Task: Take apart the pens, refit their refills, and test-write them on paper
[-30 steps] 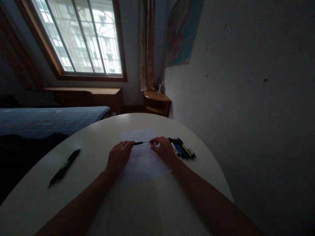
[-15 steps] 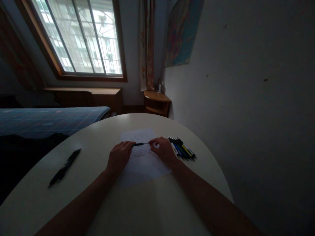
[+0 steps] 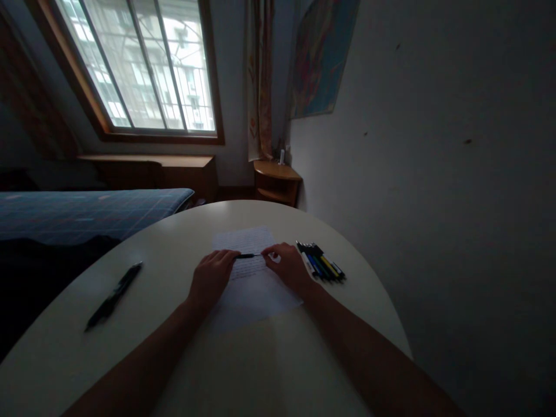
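Over a sheet of paper (image 3: 256, 295) with handwritten-looking lines, my left hand (image 3: 212, 275) is closed on one end of a dark pen (image 3: 245, 256). The pen lies level, pointing right. From its right end a thin, pale piece runs to the fingertips of my right hand (image 3: 289, 263), where thumb and forefinger pinch it. Whether this is the pen's tip or a refill is too small to tell. Just right of my right hand lies a row of several pens (image 3: 324, 263) with black, blue, yellow and white parts.
The round white table (image 3: 182, 370) carries another black pen (image 3: 113, 296) at the left. Behind it are a bed with a blue checked cover (image 3: 95, 211) and a small corner shelf (image 3: 278, 170). A bare wall (image 3: 456, 231) rises on the right.
Both hands stay nearly in place. The dark pen has tilted very slightly closer to level; the other pens and the paper have not moved.
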`<move>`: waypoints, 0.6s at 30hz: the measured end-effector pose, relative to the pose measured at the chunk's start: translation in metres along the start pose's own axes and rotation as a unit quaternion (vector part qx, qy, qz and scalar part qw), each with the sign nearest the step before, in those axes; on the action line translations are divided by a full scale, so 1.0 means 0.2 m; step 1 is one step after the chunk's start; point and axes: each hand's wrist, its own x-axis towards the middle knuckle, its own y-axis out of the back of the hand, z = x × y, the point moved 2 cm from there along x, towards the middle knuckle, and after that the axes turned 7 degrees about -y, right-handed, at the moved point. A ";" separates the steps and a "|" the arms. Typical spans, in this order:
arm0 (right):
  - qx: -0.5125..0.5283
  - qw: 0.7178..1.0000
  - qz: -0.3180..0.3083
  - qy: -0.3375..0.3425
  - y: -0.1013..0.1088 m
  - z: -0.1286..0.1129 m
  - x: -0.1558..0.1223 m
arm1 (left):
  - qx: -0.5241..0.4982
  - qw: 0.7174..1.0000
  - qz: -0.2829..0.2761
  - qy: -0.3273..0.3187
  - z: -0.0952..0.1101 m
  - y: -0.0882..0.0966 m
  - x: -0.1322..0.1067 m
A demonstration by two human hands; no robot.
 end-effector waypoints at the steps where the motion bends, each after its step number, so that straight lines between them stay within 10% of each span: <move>1: 0.000 1.000 0.000 0.002 0.00 0.00 0.00 | 0.003 1.000 -0.001 -0.002 0.00 0.00 0.00; 18: 0.010 1.000 0.010 0.017 0.00 -0.02 -0.01 | -0.015 1.000 -0.002 -0.025 0.01 0.00 0.00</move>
